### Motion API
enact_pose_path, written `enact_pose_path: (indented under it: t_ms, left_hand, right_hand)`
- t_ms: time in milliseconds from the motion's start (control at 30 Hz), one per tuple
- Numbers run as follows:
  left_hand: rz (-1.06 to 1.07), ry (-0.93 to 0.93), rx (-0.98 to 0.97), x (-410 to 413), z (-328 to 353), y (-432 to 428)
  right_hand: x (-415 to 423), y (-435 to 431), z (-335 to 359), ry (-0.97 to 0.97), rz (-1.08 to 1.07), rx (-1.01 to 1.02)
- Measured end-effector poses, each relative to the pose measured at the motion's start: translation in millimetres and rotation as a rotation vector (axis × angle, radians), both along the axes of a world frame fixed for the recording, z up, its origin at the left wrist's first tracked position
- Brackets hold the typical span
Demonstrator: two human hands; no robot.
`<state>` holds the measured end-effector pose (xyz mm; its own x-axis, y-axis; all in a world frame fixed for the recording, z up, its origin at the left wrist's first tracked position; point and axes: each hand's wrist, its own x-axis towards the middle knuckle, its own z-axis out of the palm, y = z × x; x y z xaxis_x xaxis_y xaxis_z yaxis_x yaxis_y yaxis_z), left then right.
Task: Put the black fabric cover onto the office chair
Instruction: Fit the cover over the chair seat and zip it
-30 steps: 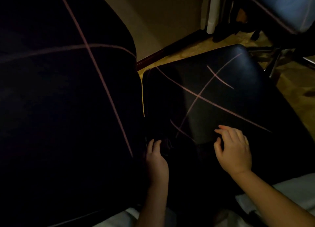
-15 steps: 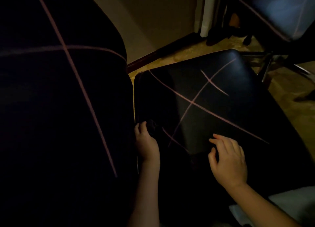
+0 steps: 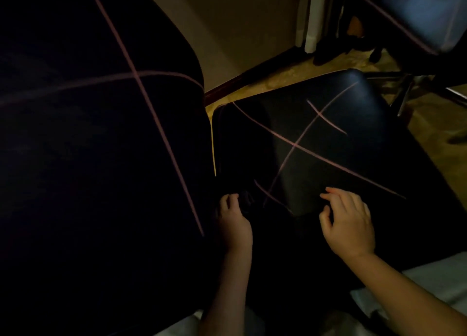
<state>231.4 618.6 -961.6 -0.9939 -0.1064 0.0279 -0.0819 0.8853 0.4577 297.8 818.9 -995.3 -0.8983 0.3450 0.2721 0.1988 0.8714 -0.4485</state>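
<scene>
The office chair's backrest [image 3: 101,159] fills the left, and its seat [image 3: 328,138] lies to the right. Both are under the black fabric cover [image 3: 290,123] with thin pink lines. My left hand [image 3: 235,222] is at the gap between backrest and seat, its fingers curled on a small bunch of the cover at the seat's rear corner. My right hand [image 3: 348,224] rests on the seat's near part, fingers spread and fingertips touching the cover. The scene is very dark and the cover's edges are hard to make out.
A second chair [image 3: 424,14] with a bluish cover stands at the top right, its metal base [image 3: 404,95] beside the seat. A wall with a dark baseboard [image 3: 252,78] and a white post [image 3: 312,17] lie behind. Yellowish carpet [image 3: 434,123] surrounds the chairs. White cloth [image 3: 434,280] lies at the bottom.
My left hand's fingers, straight and reaching into the gap earlier, are now curled on bunched fabric. My right hand has stayed on the seat almost unmoved.
</scene>
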Motion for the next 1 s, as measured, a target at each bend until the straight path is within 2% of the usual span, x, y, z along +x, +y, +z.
enact_pose_path:
  t_ms: [167,233,367,467,600,800,867,1000]
  left_hand:
    - [-0.131,-0.013,-0.1,71,0,-22]
    - [-0.159,-0.024,-0.064,86,3,-26]
    - [-0.128,-0.184,0.027,111,8,-33]
    - [-0.14,-0.171,0.108,128,6,-40]
    - [-0.07,-0.16,0.087,135,5,-39]
    - [0.047,-0.22,0.083,136,11,-43]
    - [0.029,-0.242,0.103,136,9,-46]
    - [-0.079,-0.332,-0.071,147,2,-46]
  right_hand:
    - [2,-2,5,-0.037,0.01,-0.012]
    - [2,-1,11,-0.066,0.016,-0.013]
    - [9,-4,17,-0.147,0.033,-0.083]
    - [27,-16,13,-0.245,0.067,-0.063]
    - [45,-18,16,-0.34,0.122,-0.016]
    - [60,-12,21,-0.408,0.188,0.027]
    - [66,-12,21,-0.419,0.192,0.049]
    - [76,-12,23,-0.447,0.222,0.087]
